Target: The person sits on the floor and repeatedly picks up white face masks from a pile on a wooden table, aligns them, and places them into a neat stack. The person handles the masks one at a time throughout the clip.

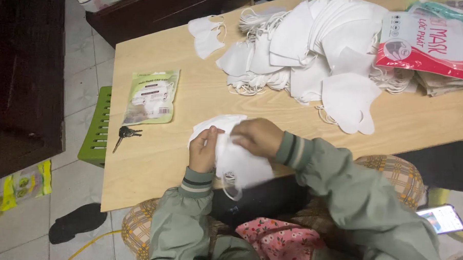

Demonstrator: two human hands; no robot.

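Observation:
My left hand [203, 150] and my right hand [258, 136] both grip a small stack of white face masks [240, 163] at the near edge of the light wooden table [153, 158]. The masks' ear loops dangle below my hands. A big heap of loose white masks [316, 51] lies across the far middle of the table. Both arms wear grey-green sleeves with striped cuffs.
A green sealed packet of masks [151, 97] and a bunch of keys [124, 134] lie on the table's left. Red-and-white mask packets [429, 44] are stacked at the far right. A green plastic stool [97, 128] stands left of the table; a lit phone [441, 218] rests at my right.

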